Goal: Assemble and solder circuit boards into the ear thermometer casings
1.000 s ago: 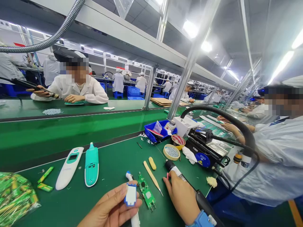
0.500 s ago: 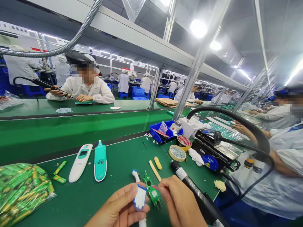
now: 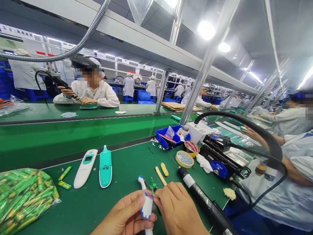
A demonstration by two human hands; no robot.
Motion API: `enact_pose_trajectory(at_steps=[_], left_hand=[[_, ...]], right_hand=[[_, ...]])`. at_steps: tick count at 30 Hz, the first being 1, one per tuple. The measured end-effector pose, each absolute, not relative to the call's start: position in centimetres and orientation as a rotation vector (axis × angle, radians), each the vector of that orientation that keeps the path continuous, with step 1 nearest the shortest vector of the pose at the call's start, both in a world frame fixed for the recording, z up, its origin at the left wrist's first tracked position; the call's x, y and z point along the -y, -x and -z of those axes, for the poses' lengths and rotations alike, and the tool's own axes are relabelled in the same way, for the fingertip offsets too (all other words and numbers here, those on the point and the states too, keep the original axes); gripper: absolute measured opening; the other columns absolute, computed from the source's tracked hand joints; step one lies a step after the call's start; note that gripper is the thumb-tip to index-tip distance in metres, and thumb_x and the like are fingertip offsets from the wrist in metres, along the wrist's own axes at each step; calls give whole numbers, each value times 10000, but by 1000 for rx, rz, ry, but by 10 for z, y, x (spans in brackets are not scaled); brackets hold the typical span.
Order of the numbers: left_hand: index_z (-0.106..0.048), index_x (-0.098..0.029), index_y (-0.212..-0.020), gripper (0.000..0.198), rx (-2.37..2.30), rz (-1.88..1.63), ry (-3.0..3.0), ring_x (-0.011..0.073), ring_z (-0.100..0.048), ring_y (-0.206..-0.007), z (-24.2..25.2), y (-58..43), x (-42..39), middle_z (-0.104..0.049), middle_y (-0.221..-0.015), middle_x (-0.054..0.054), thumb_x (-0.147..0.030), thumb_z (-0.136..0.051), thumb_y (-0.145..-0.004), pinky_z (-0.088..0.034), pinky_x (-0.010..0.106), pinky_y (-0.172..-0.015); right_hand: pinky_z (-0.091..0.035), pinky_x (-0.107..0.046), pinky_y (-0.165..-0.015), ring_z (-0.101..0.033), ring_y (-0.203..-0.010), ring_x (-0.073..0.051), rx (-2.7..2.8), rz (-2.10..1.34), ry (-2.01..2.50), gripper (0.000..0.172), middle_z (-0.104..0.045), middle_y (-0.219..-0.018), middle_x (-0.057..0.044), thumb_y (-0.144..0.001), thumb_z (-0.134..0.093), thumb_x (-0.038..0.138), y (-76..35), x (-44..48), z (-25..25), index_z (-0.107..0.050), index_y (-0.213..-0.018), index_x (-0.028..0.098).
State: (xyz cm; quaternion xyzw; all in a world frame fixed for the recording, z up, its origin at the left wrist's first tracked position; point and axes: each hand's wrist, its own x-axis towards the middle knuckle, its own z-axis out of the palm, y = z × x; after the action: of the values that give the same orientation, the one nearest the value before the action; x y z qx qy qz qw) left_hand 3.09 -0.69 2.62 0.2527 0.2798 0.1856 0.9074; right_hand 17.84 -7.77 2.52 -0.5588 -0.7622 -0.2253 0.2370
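My left hand (image 3: 132, 212) is closed on a white plastic part with blue edges (image 3: 147, 207), its flat face turned up. My right hand (image 3: 179, 207) is pinched at the part's upper right edge, where a thin reddish wire (image 3: 150, 196) runs to the fingertips. Just behind these fingers lies a green circuit board (image 3: 153, 185), largely covered by the hand. A white handle-like piece with a blue tip (image 3: 141, 181) rests beyond the left fingers; its lower end shows below them.
A white thermometer (image 3: 85, 169) and a teal-and-white housing (image 3: 105, 168) lie to the left, near a bag of green-yellow batteries (image 3: 26, 199). On the right are a black electric screwdriver (image 3: 200, 195), a screw-filled tape ring (image 3: 184, 159) and a blue bin (image 3: 162, 138). Co-workers sit opposite and at right.
My right hand has moved left from over the circuit board to the edge of the white part, bringing the wire there. The board is now more covered.
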Motion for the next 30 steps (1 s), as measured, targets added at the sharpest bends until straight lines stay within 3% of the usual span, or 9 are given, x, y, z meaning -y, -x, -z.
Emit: enact_pose_trajectory(at_steps=[5, 10, 13, 16, 22, 24, 28, 30], left_hand=[[-694, -111, -870, 231, -551, -364, -523, 161, -637, -710, -25, -30, 7, -675, -768, 75, -254, -722, -690, -518, 248, -689], [-700, -94, -857, 255, -500, -359, -535, 141, -630, -665, -26, -30, 6, -678, -799, 80, -260, -741, -668, -519, 232, -678], [-701, -88, -857, 248, -484, -337, -552, 135, -629, -651, -27, -29, 6, -678, -809, 86, -261, -731, -681, -521, 235, -692], [-700, -83, -864, 237, -493, -336, -543, 150, -637, -674, -27, -27, 5, -676, -779, 84, -255, -715, -702, -522, 260, -730], [-662, -80, -999, 240, -543, -468, -530, 219, -637, -877, -26, -22, -10, -681, -918, 119, -185, -621, -787, -499, 334, -860], [-654, -62, -1007, 232, -570, -517, -533, 230, -631, -907, -25, -21, -17, -678, -938, 133, -162, -586, -809, -490, 349, -888], [-658, -60, -982, 200, -651, -624, -541, 228, -637, -910, -21, -22, -27, -677, -960, 139, -107, -547, -822, -510, 340, -878], [-667, -74, -947, 184, -680, -681, -553, 226, -638, -911, -19, -22, -32, -676, -976, 125, -89, -528, -828, -521, 335, -867]], right_hand=[[-308, -321, -526, -421, -562, -175, 2011, 575, 1477, 293, -516, -641, -29, -895, -270, 53, -174, 73, -20, -493, -733, 153], [-401, -280, -633, -511, -728, -171, 1733, -123, 1477, 121, -546, -798, -16, -927, -364, 202, -173, 78, -12, -484, -914, 197], [-429, -264, -663, -531, -736, -156, 1505, -540, 1405, 147, -544, -814, -11, -929, -377, 310, -171, 79, -9, -481, -937, 206], [-435, -260, -663, -538, -718, -156, 1349, -705, 1379, 214, -549, -776, 0, -917, -405, 404, -173, 81, -10, -493, -962, 214], [-440, -248, -593, -546, -679, -162, 1306, -411, 1662, 193, -563, -753, 0, -885, -443, 375, -195, 91, 2, -526, -946, 212], [-445, -271, -565, -551, -663, -181, 1439, -263, 1832, 184, -562, -759, -5, -805, -559, 319, -198, 94, 14, -538, -952, 210], [-461, -340, -552, -560, -663, -240, 1614, 103, 2051, 346, -539, -729, -16, -588, -751, 242, -197, 95, 37, -537, -856, 195], [-460, -332, -523, -559, -641, -231, 1670, 160, 2071, 272, -529, -707, -11, -648, -724, 263, -196, 94, 42, -520, -818, 204]])
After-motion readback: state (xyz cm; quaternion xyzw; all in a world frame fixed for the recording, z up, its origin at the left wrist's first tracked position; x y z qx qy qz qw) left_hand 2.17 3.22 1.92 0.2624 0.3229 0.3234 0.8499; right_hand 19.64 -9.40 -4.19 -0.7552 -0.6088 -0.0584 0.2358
